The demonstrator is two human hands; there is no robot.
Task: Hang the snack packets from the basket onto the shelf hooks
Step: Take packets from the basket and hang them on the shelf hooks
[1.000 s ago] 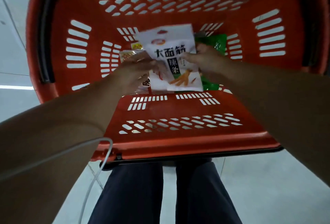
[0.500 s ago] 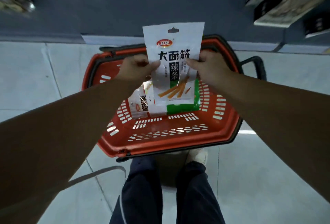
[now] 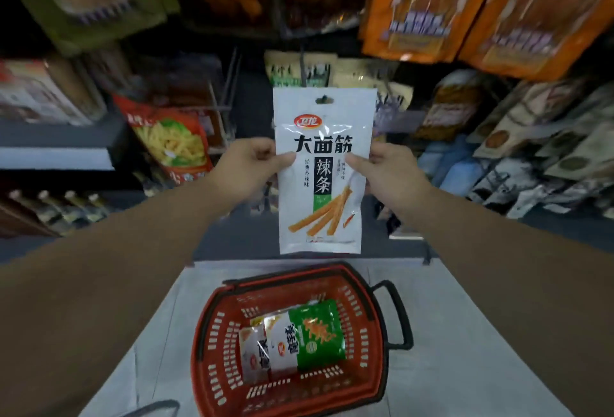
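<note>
The red basket [image 3: 372, 380] is sitting on the pale floor [image 3: 465, 333] at the bottom middle of the frame. Inside it, a green packet [image 3: 319, 333] is lying on the right, a white packet [image 3: 282, 343] is lying just beside it in the middle, and a smaller packet [image 3: 254, 355] is lying on the left. They are overlapping each other a little.

You are holding up a white snack packet [image 3: 324, 177] in the middle of the frame, well above the basket. It is standing upright, with big black letters, a small red logo near the top, a green strip, and orange sticks drawn low down. A little hang hole is showing at its top edge.

Your left hand [image 3: 247, 165] is pinching the packet's left edge, thumb in front. Your right hand [image 3: 388, 169] is pinching its right edge the same way.

Behind it, blurry bags are hanging on the shelf [image 3: 56, 150], with orange bags [image 3: 465, 8] at the upper right.
</note>
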